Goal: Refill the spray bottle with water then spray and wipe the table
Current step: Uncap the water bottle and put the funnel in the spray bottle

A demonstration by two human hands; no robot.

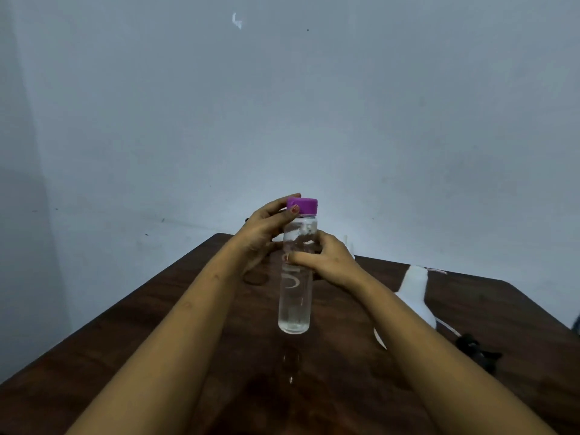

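A tall clear water bottle with a purple cap stands upright on the dark wooden table. My right hand wraps around the bottle's upper body. My left hand reaches the top, with thumb and fingertips closed on the purple cap. Water fills most of the bottle. The spray bottle itself is not clearly seen; a thin clear piece shows just behind my right hand.
A white cloth lies on the table to the right, partly under my right forearm. A small black object sits near the right edge. A round ring mark shows near my left wrist. A bare wall stands behind.
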